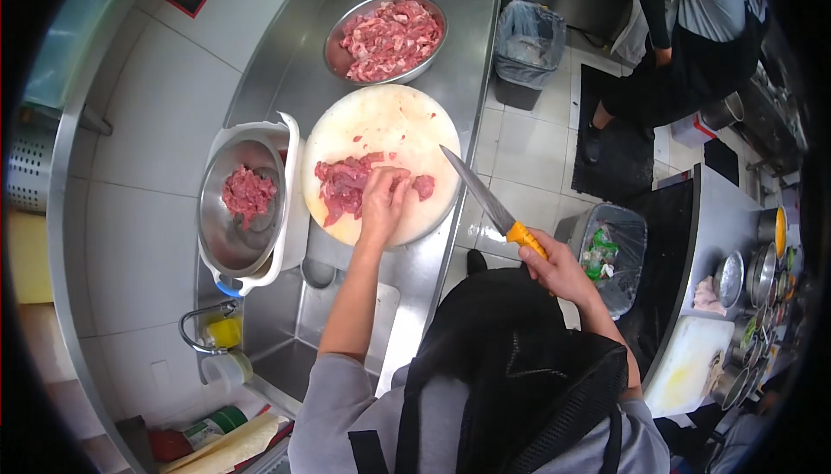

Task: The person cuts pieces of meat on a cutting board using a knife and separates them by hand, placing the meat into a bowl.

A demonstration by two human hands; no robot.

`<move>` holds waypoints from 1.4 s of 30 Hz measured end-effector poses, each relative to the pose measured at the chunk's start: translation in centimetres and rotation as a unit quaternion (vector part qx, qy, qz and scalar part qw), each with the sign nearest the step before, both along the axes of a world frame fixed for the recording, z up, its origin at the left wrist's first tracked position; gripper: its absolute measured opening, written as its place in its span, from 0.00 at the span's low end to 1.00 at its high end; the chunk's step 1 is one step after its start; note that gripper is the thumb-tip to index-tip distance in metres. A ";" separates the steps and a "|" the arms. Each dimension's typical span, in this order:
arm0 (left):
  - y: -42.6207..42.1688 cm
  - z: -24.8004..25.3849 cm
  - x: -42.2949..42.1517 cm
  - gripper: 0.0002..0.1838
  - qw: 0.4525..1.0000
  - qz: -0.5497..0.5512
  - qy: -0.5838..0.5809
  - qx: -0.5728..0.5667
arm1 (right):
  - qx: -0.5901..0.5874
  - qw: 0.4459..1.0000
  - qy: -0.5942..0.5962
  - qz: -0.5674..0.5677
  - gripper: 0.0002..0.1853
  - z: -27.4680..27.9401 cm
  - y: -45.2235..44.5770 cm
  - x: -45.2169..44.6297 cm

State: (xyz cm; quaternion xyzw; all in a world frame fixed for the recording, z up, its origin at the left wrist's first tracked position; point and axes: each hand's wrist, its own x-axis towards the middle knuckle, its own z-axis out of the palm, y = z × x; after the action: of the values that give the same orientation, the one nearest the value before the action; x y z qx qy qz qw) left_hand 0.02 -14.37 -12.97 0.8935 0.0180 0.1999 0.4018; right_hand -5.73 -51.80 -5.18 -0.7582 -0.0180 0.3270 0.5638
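Observation:
My right hand (pixel 557 264) is closed round the yellow handle of a kitchen knife (pixel 486 197), its blade angled up and left past the right edge of the round cutting board (pixel 381 115). On the board, my left hand (pixel 383 201) has its fingers curled together on a pile of raw red meat (pixel 343 184); its fingertips are partly hidden. Just right of those fingers lies a small cut piece of meat (pixel 423 186). Scraps of meat and red stains dot the board's upper part.
Behind the board, a metal bowl (pixel 334 61) holds much cut meat. Left, another metal bowl (pixel 216 233) with some meat rests in a white tub (pixel 295 162). A sink (pixel 281 335) is nearer me. Bins (pixel 530 67) stand right; a person (pixel 692 50) works beyond.

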 end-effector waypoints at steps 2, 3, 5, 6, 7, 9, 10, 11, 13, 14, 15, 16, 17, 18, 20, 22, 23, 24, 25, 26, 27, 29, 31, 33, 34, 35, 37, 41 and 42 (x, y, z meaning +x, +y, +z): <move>0.2 0.1 0.4 0.05 0.995 -0.089 -0.018 0.043 | -0.001 1.000 0.007 0.001 0.28 -0.3 0.1 0.0; 0.0 -0.1 0.5 0.05 0.995 -0.088 -0.020 0.043 | 0.002 1.000 0.004 -0.001 0.28 -0.4 0.2 0.0; -0.8 -0.3 0.8 0.05 0.989 -0.120 0.013 0.081 | 0.005 1.000 -0.005 -0.006 0.28 -0.5 0.6 -0.2; -0.7 -0.3 1.2 0.05 0.989 -0.122 0.005 0.081 | 0.017 1.000 -0.005 -0.009 0.27 -0.7 0.9 -0.1; -0.6 -0.4 1.1 0.06 0.989 -0.122 0.008 0.079 | 0.028 1.000 -0.004 -0.012 0.27 -0.9 0.9 -0.1; -0.3 -0.3 0.7 0.11 0.994 -0.103 0.036 0.022 | 0.031 0.999 -0.011 -0.016 0.27 -2.2 1.0 -0.1; -0.1 0.2 0.4 0.11 0.993 -0.112 0.028 0.024 | 0.036 0.999 -0.009 -0.018 0.27 -2.6 1.2 -0.1; 0.0 0.7 0.4 0.13 0.997 -0.066 0.009 0.028 | 0.019 1.000 -0.021 -0.005 0.27 -2.9 1.3 0.1; 0.1 3.4 0.9 0.16 0.999 -0.026 -0.009 0.028 | 0.011 0.997 -0.072 -0.015 0.27 -3.4 1.9 0.0; 0.3 5.4 1.1 0.18 0.998 -0.025 -0.033 0.038 | 0.003 0.993 -0.120 -0.014 0.27 -3.3 2.2 0.2; 0.5 7.5 1.2 0.20 0.997 -0.021 -0.057 0.049 | -0.012 0.987 -0.159 0.008 0.28 -2.7 2.3 0.6; 0.9 9.2 1.7 0.20 0.996 -0.021 -0.066 0.048 | -0.013 0.986 -0.167 0.007 0.28 -2.3 2.6 1.1; 1.3 10.9 2.2 0.23 0.994 -0.075 -0.040 -0.073 | -0.054 0.980 -0.187 0.038 0.29 -2.0 3.0 1.5; 2.0 12.3 3.0 0.26 0.973 -0.128 -0.015 -0.192 | -0.095 0.971 -0.207 0.069 0.30 -1.7 3.2 1.9; 5.0 14.9 5.4 0.35 0.951 -0.219 0.047 -0.215 | -0.096 0.965 -0.230 0.078 0.32 -1.9 3.9 2.2; 6.7 18.1 8.7 0.45 0.915 -0.311 0.106 -0.235 | -0.100 0.957 -0.255 0.094 0.32 -1.7 4.4 2.4; 6.9 20.2 10.4 0.51 0.912 -0.310 0.149 -0.223 | -0.106 0.960 -0.236 0.110 0.32 -1.5 4.6 2.4; 7.0 22.5 12.1 0.56 0.907 -0.310 0.190 -0.212 | -0.115 0.958 -0.242 0.107 0.32 -1.5 4.7 2.4; 7.2 25.2 13.9 0.55 0.895 -0.325 0.205 -0.225 | -0.114 0.955 -0.247 0.115 0.32 -1.7 4.9 2.3; 7.1 28.1 15.5 0.53 0.882 -0.340 0.222 -0.238 | -0.113 0.954 -0.249 0.124 0.32 -1.7 5.0 2.2; 6.4 31.0 16.9 0.53 0.892 -0.351 0.194 -0.208 | -0.114 0.954 -0.247 0.126 0.32 -1.2 5.1 2.0; 5.2 37.4 19.2 0.52 0.909 -0.354 0.158 -0.151 | -0.122 0.954 -0.245 0.126 0.32 -0.7 5.3 1.9; 4.9 43.2 22.0 0.52 0.915 -0.376 0.101 -0.108 | -0.120 0.956 -0.238 0.124 0.31 -0.7 5.3 1.8; 3.3 46.9 21.8 0.55 0.926 -0.352 0.018 -0.134 | -0.123 0.957 -0.231 0.123 0.31 -0.9 5.1 1.7; 1.0 48.3 20.6 0.58 0.936 -0.304 -0.015 -0.176 | -0.120 0.958 -0.233 0.115 0.32 -1.0 5.2 1.8; 5.9 50.1 24.9 0.58 0.862 -0.410 0.087 -0.284 | -0.121 0.959 -0.231 0.108 0.32 -1.1 5.1 1.6; 11.5 52.2 30.8 0.59 0.747 -0.504 0.213 -0.377 | -0.115 0.958 -0.242 0.103 0.31 -1.4 4.8 1.6; 4.1 51.0 24.9 0.52 0.908 -0.397 0.021 -0.132 | -0.122 0.949 -0.283 0.074 0.32 -2.0 4.2 1.2; 3.7 50.8 24.9 0.52 0.903 -0.409 0.018 -0.133 | -0.114 0.949 -0.282 0.078 0.32 -1.9 4.1 1.3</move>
State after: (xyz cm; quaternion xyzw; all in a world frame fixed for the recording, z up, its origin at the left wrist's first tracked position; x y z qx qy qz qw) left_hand 24.93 -10.65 37.86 0.7638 -0.3150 -0.0021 0.5633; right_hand -4.48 -47.70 -7.04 -0.8750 -0.1978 0.1426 0.4183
